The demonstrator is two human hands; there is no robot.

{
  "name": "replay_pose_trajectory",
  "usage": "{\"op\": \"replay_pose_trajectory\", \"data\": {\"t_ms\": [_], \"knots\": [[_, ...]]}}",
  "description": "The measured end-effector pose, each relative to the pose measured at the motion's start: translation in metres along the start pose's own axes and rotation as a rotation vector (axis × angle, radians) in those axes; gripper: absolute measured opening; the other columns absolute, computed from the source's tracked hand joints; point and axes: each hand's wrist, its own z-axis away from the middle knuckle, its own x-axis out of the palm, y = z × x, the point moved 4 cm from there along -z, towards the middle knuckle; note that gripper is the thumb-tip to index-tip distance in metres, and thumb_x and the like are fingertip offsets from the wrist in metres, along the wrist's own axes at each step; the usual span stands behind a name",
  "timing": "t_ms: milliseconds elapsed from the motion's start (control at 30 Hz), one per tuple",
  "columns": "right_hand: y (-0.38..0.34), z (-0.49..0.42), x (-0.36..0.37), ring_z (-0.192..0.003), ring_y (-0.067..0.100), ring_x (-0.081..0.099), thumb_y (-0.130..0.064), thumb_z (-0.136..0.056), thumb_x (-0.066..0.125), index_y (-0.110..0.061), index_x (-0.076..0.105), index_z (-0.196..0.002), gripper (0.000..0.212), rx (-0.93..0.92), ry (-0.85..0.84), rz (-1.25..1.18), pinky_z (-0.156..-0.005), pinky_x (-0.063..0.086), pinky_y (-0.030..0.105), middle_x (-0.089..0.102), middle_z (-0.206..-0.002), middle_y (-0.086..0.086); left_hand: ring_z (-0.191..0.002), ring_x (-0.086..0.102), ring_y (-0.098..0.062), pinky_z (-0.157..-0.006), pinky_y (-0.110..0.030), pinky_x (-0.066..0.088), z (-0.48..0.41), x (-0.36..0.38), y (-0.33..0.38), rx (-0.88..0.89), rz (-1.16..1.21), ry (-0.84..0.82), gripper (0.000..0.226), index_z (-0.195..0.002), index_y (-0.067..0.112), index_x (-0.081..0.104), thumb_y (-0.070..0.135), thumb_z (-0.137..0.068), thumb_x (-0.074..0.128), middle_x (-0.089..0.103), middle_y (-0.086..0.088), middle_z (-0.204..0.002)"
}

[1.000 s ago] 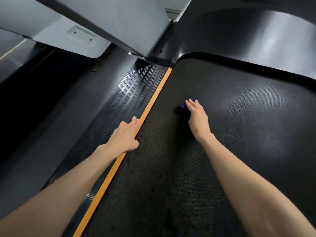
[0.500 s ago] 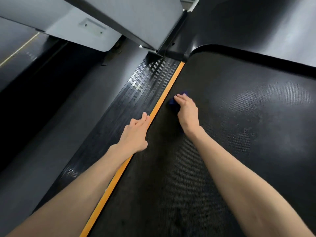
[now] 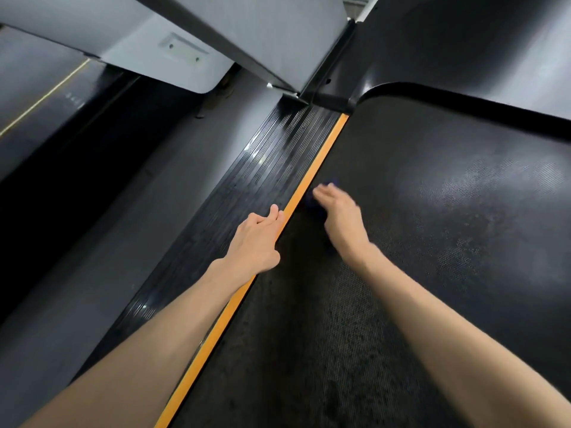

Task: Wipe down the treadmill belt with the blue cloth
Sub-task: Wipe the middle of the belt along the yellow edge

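Black belt (image 3: 432, 273); blue cloth (image 3: 310, 201) mostly hidden.

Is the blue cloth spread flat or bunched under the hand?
Cannot tell: the right hand covers most of the blue cloth on the belt; only blurred blue edges show.

Dull grey floor (image 3: 148, 230) runs along the left beneath a slanted pale grey panel (image 3: 191, 29). Further left, a thin yellow line (image 3: 46, 100) crosses a dark surface.
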Motion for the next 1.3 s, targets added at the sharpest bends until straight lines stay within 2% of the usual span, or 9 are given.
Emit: {"op": "replay_pose_trajectory", "data": {"t_ms": [167, 267, 367, 533, 767, 1000, 1067, 1167, 1300], "knots": [[-0.005, 0.044, 0.008, -0.121, 0.028, 0.052, -0.014, -0.086, 0.028, -0.004, 0.062, -0.12, 0.049, -0.627, -0.277, 0.165, -0.103, 0.034, 0.03, 0.061, -0.124, 0.013, -0.133, 0.027, -0.024, -0.1, -0.034, 0.04, 0.001, 0.001, 0.0, -0.029, 0.021, -0.007, 0.078, -0.148, 0.017, 0.013, -0.002, -0.082, 0.051, 0.012, -0.002, -0.155], [0.031, -0.024, -0.026, -0.104, 0.038, 0.059, -0.012, -0.087, 0.03, 0.002, 0.066, -0.105, 0.043, -0.184, 0.051, 0.117, -0.09, 0.04, 0.03, 0.065, -0.106, 0.02, -0.133, 0.027, -0.025, -0.098, -0.035, 0.043, -0.002, 0.002, 0.0, -0.017, 0.022, -0.006, 0.08, -0.148, 0.017, 0.014, -0.003, -0.08, 0.051, 0.009, 0.0, -0.157], [0.048, -0.043, -0.025, -0.122, 0.031, 0.047, 0.01, -0.081, 0.04, -0.007, 0.06, -0.12, 0.047, 0.344, 0.094, 0.025, -0.095, 0.034, 0.028, 0.057, -0.124, 0.013, -0.132, 0.027, -0.025, -0.097, -0.035, 0.044, -0.003, 0.0, 0.001, -0.017, 0.008, 0.006, 0.078, -0.147, 0.016, 0.016, -0.003, -0.08, 0.051, 0.009, 0.0, -0.157], [0.001, 0.0, 0.012, -0.129, 0.026, 0.043, 0.018, -0.077, 0.047, -0.011, 0.057, -0.128, 0.059, -0.367, -0.259, 0.097, -0.108, 0.028, 0.029, 0.054, -0.133, 0.009, -0.131, 0.029, -0.024, -0.094, -0.033, 0.044, -0.003, 0.0, -0.002, 0.012, -0.005, 0.018, 0.074, -0.147, 0.015, 0.017, -0.002, -0.083, 0.049, 0.01, 0.0, -0.157], [0.035, -0.059, -0.007, -0.131, 0.029, 0.038, 0.012, -0.086, 0.044, -0.002, 0.051, -0.13, 0.048, 0.146, 0.06, 0.047, -0.108, 0.026, 0.031, 0.049, -0.137, 0.013, -0.129, 0.031, -0.025, -0.099, -0.034, 0.042, -0.006, 0.001, -0.006, 0.039, -0.006, 0.038, 0.073, -0.147, 0.014, 0.019, -0.003, -0.083, 0.049, 0.013, 0.0, -0.156], [0.005, 0.025, 0.007, -0.138, 0.023, 0.031, 0.016, -0.078, 0.049, -0.009, 0.045, -0.137, 0.064, -0.557, -0.425, 0.161, -0.113, 0.017, 0.031, 0.042, -0.144, 0.008, -0.128, 0.033, -0.022, -0.105, -0.031, 0.031, -0.001, 0.005, -0.006, 0.106, -0.113, 0.069, 0.073, -0.148, 0.014, 0.013, 0.005, -0.086, 0.051, 0.008, -0.004, -0.157], [0.021, 0.006, -0.001, -0.136, 0.026, 0.033, 0.014, -0.079, 0.041, -0.006, 0.047, -0.135, 0.06, -0.431, -0.342, 0.174, -0.115, 0.019, 0.038, 0.044, -0.142, 0.011, -0.129, 0.031, -0.023, -0.112, -0.033, 0.02, 0.004, 0.006, -0.007, 0.149, -0.107, 0.086, 0.073, -0.148, 0.012, 0.014, 0.002, -0.085, 0.051, 0.007, -0.005, -0.157], [0.033, -0.016, -0.007, -0.13, 0.031, 0.039, 0.018, -0.075, 0.042, -0.002, 0.053, -0.129, 0.058, 0.132, -0.038, 0.075, -0.109, 0.026, 0.035, 0.051, -0.135, 0.014, -0.13, 0.029, -0.021, -0.11, -0.031, 0.024, 0.016, 0.008, -0.012, 0.117, 0.035, 0.182, 0.068, -0.145, 0.009, 0.028, -0.006, -0.083, 0.051, 0.023, -0.004, -0.152], [-0.045, 0.055, 0.038, -0.109, 0.034, 0.056, -0.001, -0.084, 0.037, -0.001, 0.064, -0.11, 0.038, -0.282, -0.164, 0.008, -0.094, 0.043, 0.039, 0.062, -0.112, 0.013, -0.111, 0.045, -0.018, -0.093, -0.03, 0.044, 0.035, 0.014, -0.015, 0.012, 0.142, 0.294, 0.053, -0.132, 0.009, 0.048, -0.007, -0.081, 0.053, 0.046, -0.003, -0.128]]}}
